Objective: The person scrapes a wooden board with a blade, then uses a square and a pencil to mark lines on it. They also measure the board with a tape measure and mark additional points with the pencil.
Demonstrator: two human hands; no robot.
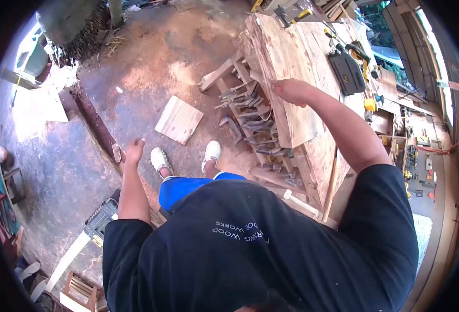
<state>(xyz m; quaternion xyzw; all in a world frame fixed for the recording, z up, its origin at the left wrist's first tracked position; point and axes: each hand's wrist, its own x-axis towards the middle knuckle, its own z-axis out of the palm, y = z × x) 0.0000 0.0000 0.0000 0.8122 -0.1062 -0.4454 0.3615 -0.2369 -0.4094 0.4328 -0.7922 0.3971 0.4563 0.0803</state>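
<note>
My left hand is held out beside a long wooden beam, its thumb apart from the fingers. A small brown piece shows right next to it; I cannot make out whether they touch. My right hand is over the near edge of a large wood slab, fingers curled together. Whatever it may hold is too small to tell. Between the hands, a square wooden board lies on the floor in front of my white shoes.
Many clamps hang below the slab at the right. A black tool case and yellow tools lie on the slab's far side. Another case stands at the lower left, near a small wooden frame.
</note>
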